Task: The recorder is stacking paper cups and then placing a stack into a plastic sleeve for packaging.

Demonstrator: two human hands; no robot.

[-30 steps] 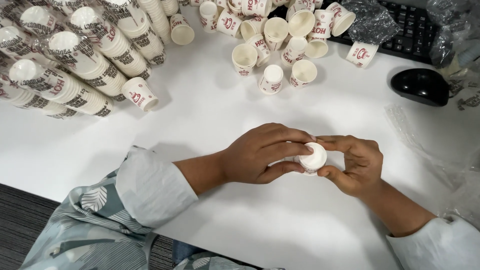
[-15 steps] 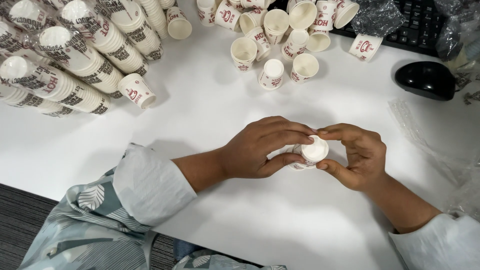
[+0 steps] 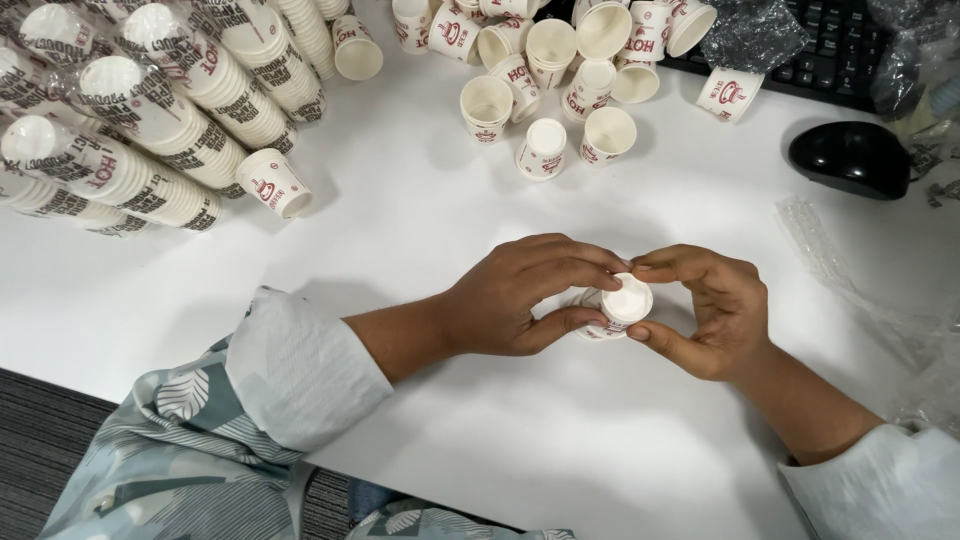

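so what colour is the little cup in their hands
The small paper cup is cream white with dark red print, seen in the head view.

Hands point(image 3: 620, 300) hide most of the paper cup point(image 3: 622, 303).

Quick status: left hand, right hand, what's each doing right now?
Left hand: closed on the small paper cup.
Right hand: closed on the same cup, fingertips at its rim.

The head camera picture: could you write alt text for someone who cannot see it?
Two hands, left hand and right hand, hold a small paper cup between their fingertips above a white table. Sleeves of stacked cups lie at upper left, loose cups at the top, a black mouse at right.
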